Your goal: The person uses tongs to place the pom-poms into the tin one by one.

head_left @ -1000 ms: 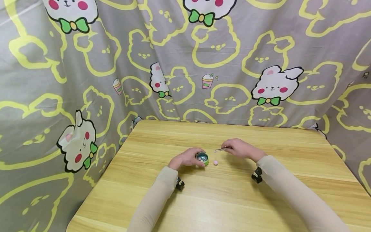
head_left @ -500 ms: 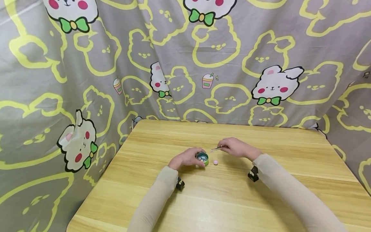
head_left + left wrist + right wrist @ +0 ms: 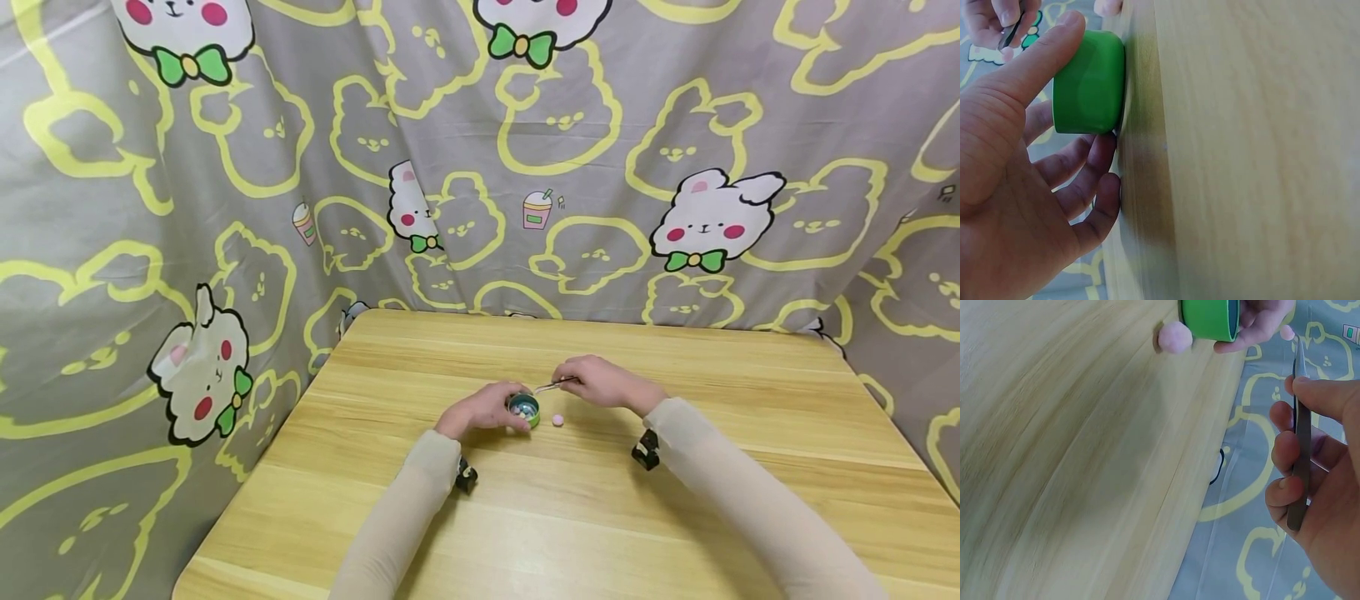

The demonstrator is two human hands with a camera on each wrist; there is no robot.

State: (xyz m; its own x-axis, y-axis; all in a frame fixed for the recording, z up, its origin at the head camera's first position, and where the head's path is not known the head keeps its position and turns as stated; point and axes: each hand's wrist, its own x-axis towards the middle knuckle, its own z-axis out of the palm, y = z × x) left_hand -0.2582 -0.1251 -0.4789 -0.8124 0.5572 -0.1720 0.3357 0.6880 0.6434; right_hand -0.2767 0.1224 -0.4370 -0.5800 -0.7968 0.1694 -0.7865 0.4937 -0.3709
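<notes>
My left hand [image 3: 487,408] holds a small round green tub [image 3: 1090,84] upright on the table, thumb on one side and fingers round the other. Several small pale balls [image 3: 522,413] lie inside it, in the head view. My right hand [image 3: 600,382] pinches metal tweezers [image 3: 1301,450] between thumb and fingers. At the tweezers' tips is a small pink pom-pom [image 3: 1287,332]. In the head view those tips are at the tub's far right rim, above the table. A larger pink pom-pom [image 3: 1174,337] rests on the table just right of the tub.
The wooden table [image 3: 570,517] has its far edge against a grey curtain [image 3: 465,125] printed with yellow outlines and cartoon animals. More curtain hangs at both sides. A black camera is strapped at each wrist.
My right hand has moved left, bringing the tweezers from beyond the larger pom-pom to the tub's rim. My left hand and the tub have stayed in place.
</notes>
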